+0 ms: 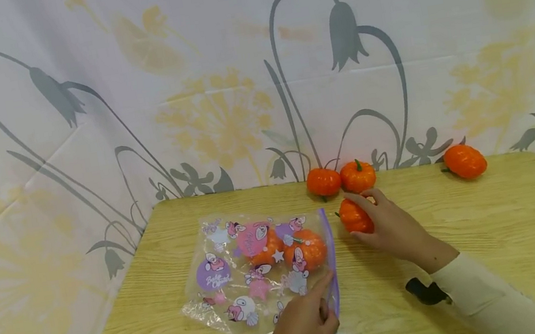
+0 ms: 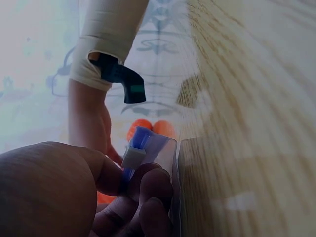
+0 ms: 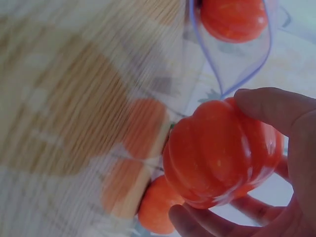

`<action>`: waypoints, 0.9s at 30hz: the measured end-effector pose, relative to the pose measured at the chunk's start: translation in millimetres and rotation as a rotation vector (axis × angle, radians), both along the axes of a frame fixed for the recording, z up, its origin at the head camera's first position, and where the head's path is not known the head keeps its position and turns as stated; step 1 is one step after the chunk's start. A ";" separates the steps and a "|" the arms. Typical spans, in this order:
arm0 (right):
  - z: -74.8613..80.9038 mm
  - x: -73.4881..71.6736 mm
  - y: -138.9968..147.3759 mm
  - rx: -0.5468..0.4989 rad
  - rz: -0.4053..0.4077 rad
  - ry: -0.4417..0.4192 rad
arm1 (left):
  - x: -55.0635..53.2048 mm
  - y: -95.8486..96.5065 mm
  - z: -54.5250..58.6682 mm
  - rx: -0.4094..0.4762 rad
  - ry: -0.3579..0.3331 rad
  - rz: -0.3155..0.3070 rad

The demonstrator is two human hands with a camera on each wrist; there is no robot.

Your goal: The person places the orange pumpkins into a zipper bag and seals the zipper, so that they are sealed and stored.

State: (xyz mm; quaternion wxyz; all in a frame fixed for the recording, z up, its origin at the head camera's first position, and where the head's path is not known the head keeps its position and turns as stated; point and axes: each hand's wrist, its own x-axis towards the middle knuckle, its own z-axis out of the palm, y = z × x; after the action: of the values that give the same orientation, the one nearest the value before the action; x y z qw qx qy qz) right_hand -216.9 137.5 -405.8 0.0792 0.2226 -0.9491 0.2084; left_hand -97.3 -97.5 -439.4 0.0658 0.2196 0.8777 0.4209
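A clear printed zip bag (image 1: 201,312) lies on the table with two orange toy pumpkins (image 1: 312,250) inside. My left hand (image 1: 303,327) pinches the bag's purple zip edge (image 1: 332,256) at its near end. In the left wrist view, a pale slider (image 2: 134,157) sits on that edge beside the thumb. My right hand (image 1: 398,231) grips another orange pumpkin (image 1: 354,216) just right of the bag's opening. From the right wrist view, thumb and fingers wrap this ribbed pumpkin (image 3: 222,153), and the bag's mouth (image 3: 266,59) gapes beyond it.
Two more pumpkins, one on the left (image 1: 324,182) and one with its stem up (image 1: 358,176), stand at the table's back edge. A further pumpkin (image 1: 465,161) lies at the back right. Behind the wooden table (image 1: 521,243) hangs a floral curtain (image 1: 228,50).
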 end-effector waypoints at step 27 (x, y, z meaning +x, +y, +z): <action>-12.0 13.3 -5.8 -0.182 0.003 -0.182 | -2.7 1.5 0.0 -0.091 -0.027 0.132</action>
State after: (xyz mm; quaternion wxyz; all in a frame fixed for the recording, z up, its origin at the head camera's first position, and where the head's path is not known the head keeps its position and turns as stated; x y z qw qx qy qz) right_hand -203.7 131.7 -417.8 0.0121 0.1962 -0.9291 0.3133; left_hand -100.0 -96.0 -439.4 0.0597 0.1525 0.9075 0.3867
